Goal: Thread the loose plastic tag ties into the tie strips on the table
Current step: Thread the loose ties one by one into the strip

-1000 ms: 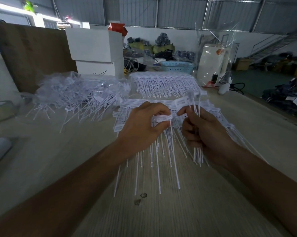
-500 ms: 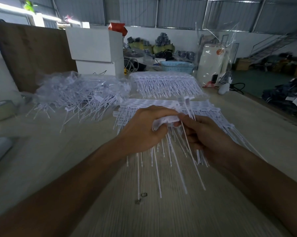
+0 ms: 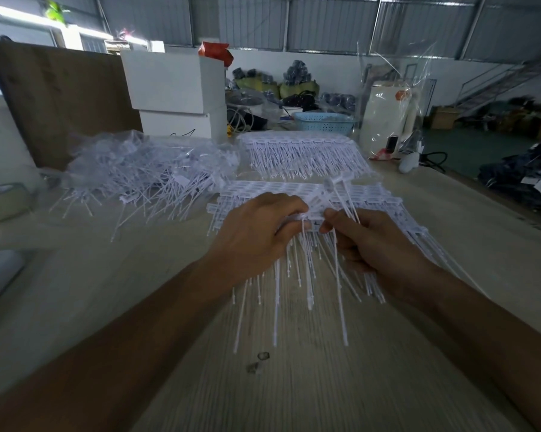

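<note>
Holding the front edge of a white plastic tie strip point(image 3: 306, 217) pinched in its fingers, the left hand point(image 3: 256, 235) keeps that strip lifted a little off the pale wooden table point(image 3: 294, 385). Far out to the left of this grip lies a messy heap of loose white plastic tag ties point(image 3: 144, 176), well apart from both hands. Under the grip, many thin white tails hang down toward the person.

Just to the right of it, the right hand point(image 3: 375, 244) is closed around a small bunch of loose ties point(image 3: 341, 198). Their heads stick up above its fingers, and its thumb tip is close to the strip. Past both hands lies a stack of more white tie strips point(image 3: 303, 154).

What could go wrong: the bunch may slip, because the ties are thin and smooth. A tie tip could miss its small hole, since so many tails crowd that spot. The hanging tails could also tangle if the strip gets pulled.
</note>
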Demonstrator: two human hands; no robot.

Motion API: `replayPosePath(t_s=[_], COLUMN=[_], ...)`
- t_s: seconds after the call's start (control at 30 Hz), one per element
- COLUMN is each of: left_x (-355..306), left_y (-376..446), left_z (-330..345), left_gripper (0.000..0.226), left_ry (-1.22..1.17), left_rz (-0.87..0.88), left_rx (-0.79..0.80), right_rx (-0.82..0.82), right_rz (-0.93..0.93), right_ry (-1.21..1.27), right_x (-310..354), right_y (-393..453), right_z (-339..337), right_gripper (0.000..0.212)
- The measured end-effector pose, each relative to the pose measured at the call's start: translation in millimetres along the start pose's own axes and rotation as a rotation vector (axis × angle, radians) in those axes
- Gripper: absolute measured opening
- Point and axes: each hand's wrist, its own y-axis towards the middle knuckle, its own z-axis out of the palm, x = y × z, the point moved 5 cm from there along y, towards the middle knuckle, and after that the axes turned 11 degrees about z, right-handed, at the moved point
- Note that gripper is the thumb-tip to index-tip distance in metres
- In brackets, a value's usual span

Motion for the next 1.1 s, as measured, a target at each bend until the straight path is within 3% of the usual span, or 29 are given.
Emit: replayPosePath(t_s=[0.33, 0.43, 0.73, 1.1], left_x=[19, 22, 16, 9], left_y=[1, 0, -3, 1], left_z=[10, 10, 7, 7], left_gripper=[0.009, 0.017, 0.013, 0.014], left_ry=[-0.443, -0.473, -0.628, -0.395], left_rz=[-0.127, -0.164, -0.193, -0.171], left_rx=[0.094, 0.117, 0.175, 0.042], right_rx=[-0.043, -0.045, -0.141, -0.150], right_rz=[-0.268, -0.323, -0.452, -0.400], right_ry=[-0.246, -0.285, -0.552, -0.415], right_x=[10, 11, 15, 17], right_y=[-3, -4, -6, -3], right_z=[3, 4, 5, -1], right_gripper=[0.024, 0.024, 0.022, 0.024])
